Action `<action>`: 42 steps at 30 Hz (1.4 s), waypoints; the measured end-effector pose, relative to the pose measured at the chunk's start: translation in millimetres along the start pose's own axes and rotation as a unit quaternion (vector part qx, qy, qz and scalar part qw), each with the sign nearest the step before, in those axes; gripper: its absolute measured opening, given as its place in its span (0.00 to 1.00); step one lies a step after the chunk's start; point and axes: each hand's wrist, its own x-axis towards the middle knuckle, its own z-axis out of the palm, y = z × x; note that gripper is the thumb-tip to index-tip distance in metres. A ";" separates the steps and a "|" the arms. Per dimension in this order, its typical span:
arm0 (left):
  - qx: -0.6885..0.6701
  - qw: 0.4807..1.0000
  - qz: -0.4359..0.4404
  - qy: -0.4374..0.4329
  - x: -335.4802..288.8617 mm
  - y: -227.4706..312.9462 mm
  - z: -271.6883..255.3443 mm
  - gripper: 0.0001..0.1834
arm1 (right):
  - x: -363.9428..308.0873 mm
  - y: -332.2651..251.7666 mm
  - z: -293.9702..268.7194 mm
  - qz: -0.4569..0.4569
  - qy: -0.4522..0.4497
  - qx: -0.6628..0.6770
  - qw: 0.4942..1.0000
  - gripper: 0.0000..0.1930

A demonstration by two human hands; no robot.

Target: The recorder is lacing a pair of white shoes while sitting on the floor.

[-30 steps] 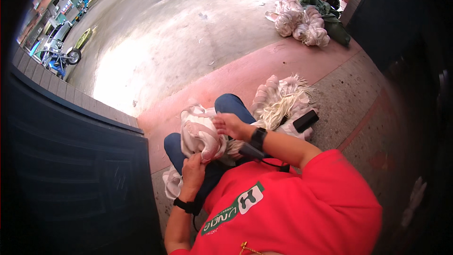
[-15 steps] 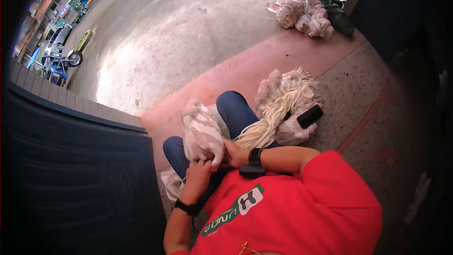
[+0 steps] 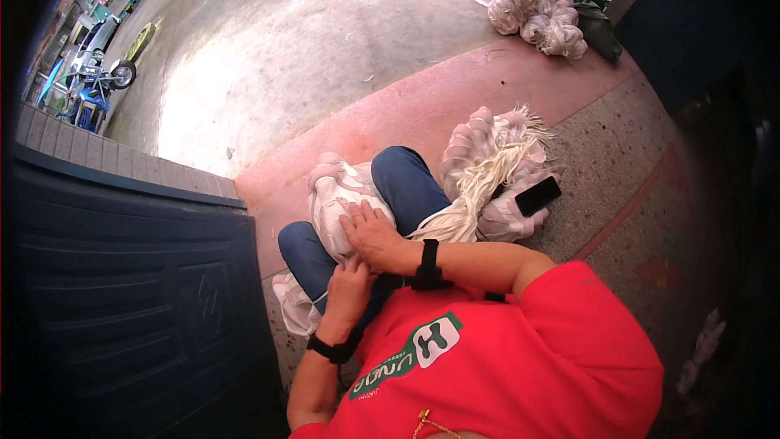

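Observation:
A plump bundle of pale pinkish-white fabric point(image 3: 331, 202) rests on my lap between my knees. My right hand point(image 3: 374, 236) lies flat on its near side, fingers spread. At the bundle's lower edge my left hand point(image 3: 349, 283) has its fingers curled in, gripping the fabric; the fingertips are partly hidden. Beside my right knee is a larger pile of the same pale fabric point(image 3: 470, 146). Long cream strips point(image 3: 463, 210) drape over that pile and reach my thigh. A black phone-like device point(image 3: 538, 197) lies on the pile.
More tied pale bundles point(image 3: 536, 12) sit at the far right by a dark green item point(image 3: 600, 36). A dark blue panelled door point(image 3: 146, 276) stands at my left. White fabric point(image 3: 294, 305) lies by my left leg. A motorcycle point(image 3: 93, 93) is parked outside.
My right hand has come up from under the bundle's near edge and now lies flat on its side. The left hand stays at the lower edge. The bundle has turned slightly.

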 end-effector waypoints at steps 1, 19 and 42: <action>-0.003 1.000 0.000 -0.003 -0.7 -4.5 -0.9 0.11 | -3.1 4.8 7.1 -0.009 0.043 -0.009 0.999 0.24; -0.131 0.969 -0.182 0.107 5.6 -51.2 33.2 0.12 | -16.4 32.8 17.9 -0.017 -0.056 0.215 0.975 0.24; -0.271 0.961 -0.051 -0.018 88.0 10.0 61.8 0.09 | -66.0 96.8 -17.6 -0.044 0.056 0.095 0.993 0.07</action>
